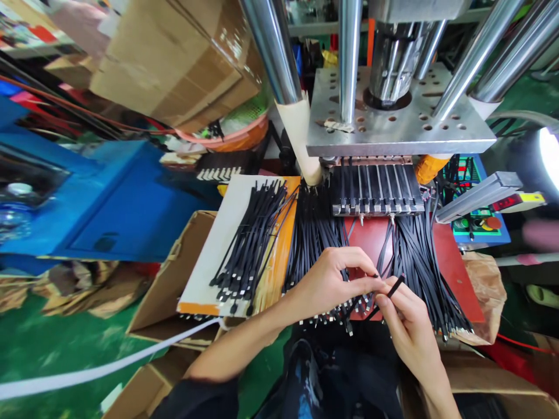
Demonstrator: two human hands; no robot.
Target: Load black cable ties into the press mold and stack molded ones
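Note:
My right hand [408,320] is closed on a short flat black cable [396,285], which slants up between thumb and fingers. My left hand [338,279] meets it with thumb and forefinger pinched together; what lies in that pinch is too small to tell. Both hands hover before a metal mould [378,189], where several black cables lie in parallel slots. A bundle of black cables [317,233] hangs left of the mould, partly behind my left hand. Another cable bundle [417,262] spreads out on the right, over a red board [456,273].
Above the mould hangs a steel press plate [402,139] on chrome columns. A white board [205,262] carries more bundled cables [251,244] on the left. Open cardboard boxes [174,279] stand below. A control box [480,227] with buttons sits at the right.

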